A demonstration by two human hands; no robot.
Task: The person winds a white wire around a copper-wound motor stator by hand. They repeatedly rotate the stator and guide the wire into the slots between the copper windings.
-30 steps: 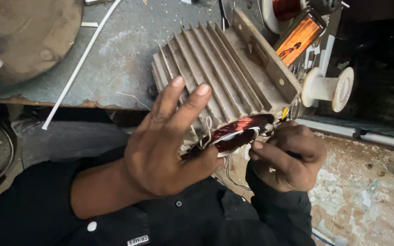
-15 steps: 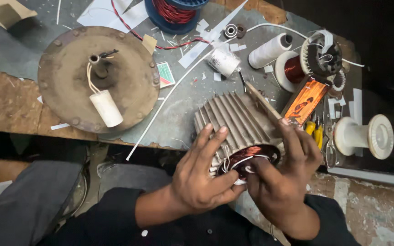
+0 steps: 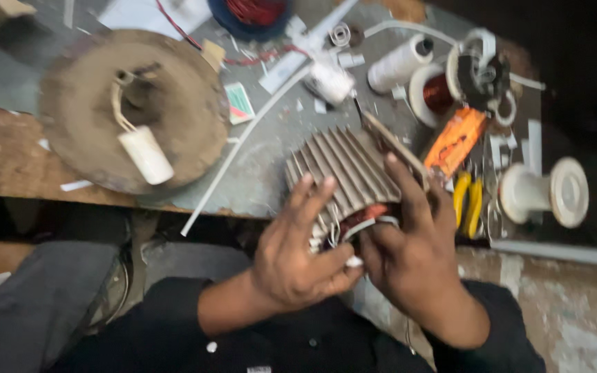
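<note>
Right hand (image 3: 409,259) risen since half-second ago, fingers now splayed up over finned motor housing (image 3: 343,176); left hand (image 3: 298,259) pinches white sleeve at copper winding (image 3: 367,214) between hands. Winding seated, leads loose: tying seemingly unfinished. Yellow pliers (image 3: 466,197) just right, untouched.

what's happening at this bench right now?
A person in a dark shirt has both hands on a finned motor housing at the bench edge. The left hand and right hand work at its near end, around the copper winding. Wire spools, yellow-handled pliers and a round metal cover lie about.
</note>
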